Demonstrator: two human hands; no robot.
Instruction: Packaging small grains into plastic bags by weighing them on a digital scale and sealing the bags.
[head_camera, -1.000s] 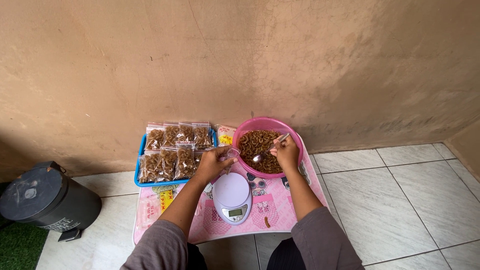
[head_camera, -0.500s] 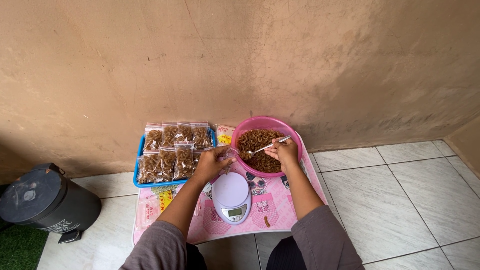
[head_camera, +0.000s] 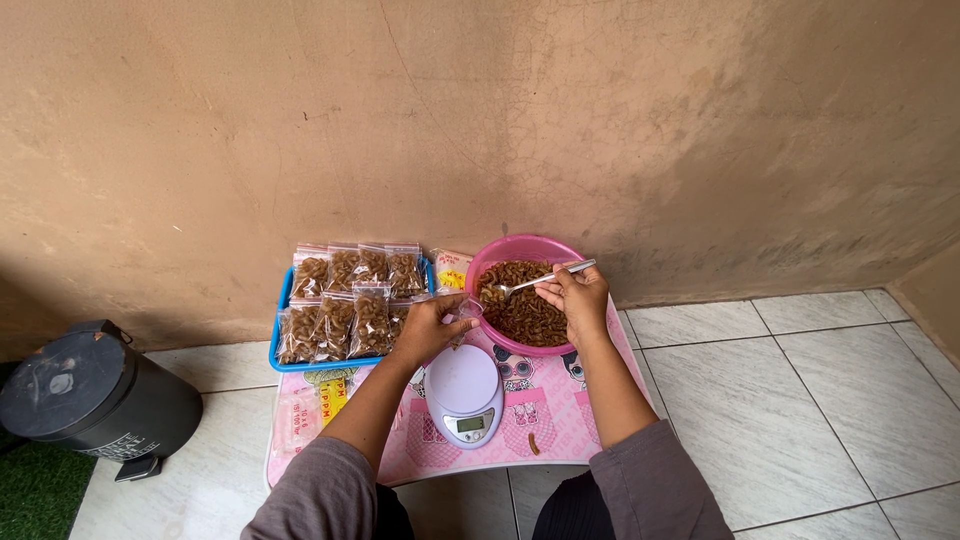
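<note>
My right hand (head_camera: 577, 296) grips a metal spoon (head_camera: 540, 278) whose bowl dips into brown snack pieces in a pink bowl (head_camera: 505, 251). My left hand (head_camera: 432, 326) holds a small clear plastic bag (head_camera: 466, 310) open at the bowl's left rim. Just below both hands a white round kitchen scale (head_camera: 463, 391) stands on a low pink table (head_camera: 560, 410).
A blue tray (head_camera: 279, 333) left of the bowl carries several filled clear snack packets (head_camera: 352, 295). Flat empty bags (head_camera: 298, 418) lie on the table's left side. A dark pedal bin (head_camera: 85, 392) stands at far left on the tiled floor. A rough tan wall rises behind.
The spoon in my right hand has tipped down from above the bowl into the snack pieces. My left hand has stayed at the bowl's rim with the bag.
</note>
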